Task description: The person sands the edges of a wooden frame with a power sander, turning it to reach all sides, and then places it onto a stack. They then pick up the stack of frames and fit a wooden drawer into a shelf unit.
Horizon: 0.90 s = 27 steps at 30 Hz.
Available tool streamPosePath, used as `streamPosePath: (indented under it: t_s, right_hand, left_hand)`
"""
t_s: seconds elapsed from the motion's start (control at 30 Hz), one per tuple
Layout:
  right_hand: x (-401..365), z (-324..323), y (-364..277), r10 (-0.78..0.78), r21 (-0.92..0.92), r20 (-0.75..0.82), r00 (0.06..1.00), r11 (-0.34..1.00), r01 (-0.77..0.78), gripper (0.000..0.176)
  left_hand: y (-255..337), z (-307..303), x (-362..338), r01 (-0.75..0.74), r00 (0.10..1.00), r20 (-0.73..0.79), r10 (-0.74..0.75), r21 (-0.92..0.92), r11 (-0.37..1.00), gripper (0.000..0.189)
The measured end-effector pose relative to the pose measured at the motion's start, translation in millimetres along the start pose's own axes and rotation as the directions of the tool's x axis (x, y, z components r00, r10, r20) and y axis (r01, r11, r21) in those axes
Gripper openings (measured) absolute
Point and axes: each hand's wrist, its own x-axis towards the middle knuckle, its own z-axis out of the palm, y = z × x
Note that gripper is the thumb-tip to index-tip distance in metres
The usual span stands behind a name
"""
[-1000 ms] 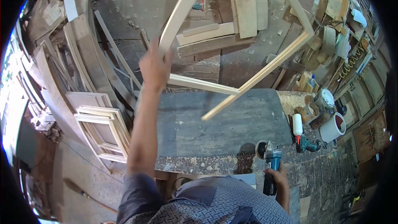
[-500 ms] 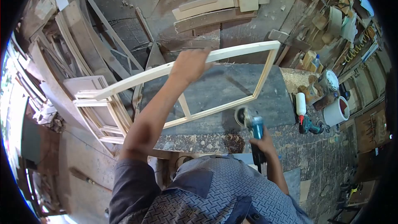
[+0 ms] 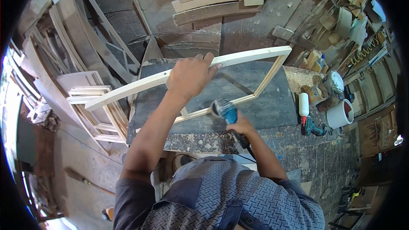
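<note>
My left hand (image 3: 189, 76) is wrapped over the upper rail of a pale wooden frame (image 3: 255, 54). The frame stands on edge, its lower rail down at a dark board (image 3: 268, 113) on the bench. In my right hand (image 3: 242, 127) is a teal angle grinder (image 3: 230, 114), its body gripped from below and its black cord trailing toward me. The grinder's round disc end overlaps the frame's lower rail in this view, near the middle divider.
More wooden frames (image 3: 115, 115) lean at the left. To the right stand a white glue bottle (image 3: 303, 104), a teal drill (image 3: 314, 127), a white bucket (image 3: 338, 116) and an open tin (image 3: 335, 81). Curved wood pieces (image 3: 219, 13) lie beyond the bench.
My right hand has brought the angle grinder left and up toward the frame's lower rail. My left hand keeps its hold on the upper rail, and the view has shifted slightly.
</note>
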Motion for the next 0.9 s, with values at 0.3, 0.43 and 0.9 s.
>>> streamPosePath:
  t_s: [0.3, 0.43, 0.9]
  right_hand:
    - [29.2, -59.6, 96.4, 0.108, 0.247, -0.187, 0.976, 0.967, -0.06, 0.094]
    - [33.8, -64.4, 92.5, 0.128, 0.251, -0.199, 0.972, 0.965, -0.075, 0.092]
    - [25.9, -36.7, 48.0, 0.076, 0.159, -0.129, 0.989, 0.986, -0.055, 0.095]
  left_hand:
    - [5.6, -0.1, -0.1, 0.007, 1.0, -0.004, -0.007, 0.023, 1.0, 0.042]
    - [7.0, -0.8, -3.3, 0.004, 1.0, -0.018, -0.004, 0.024, 1.0, 0.043]
    - [4.8, 3.4, -8.0, -0.005, 1.0, -0.026, 0.005, -0.02, 1.0, 0.041]
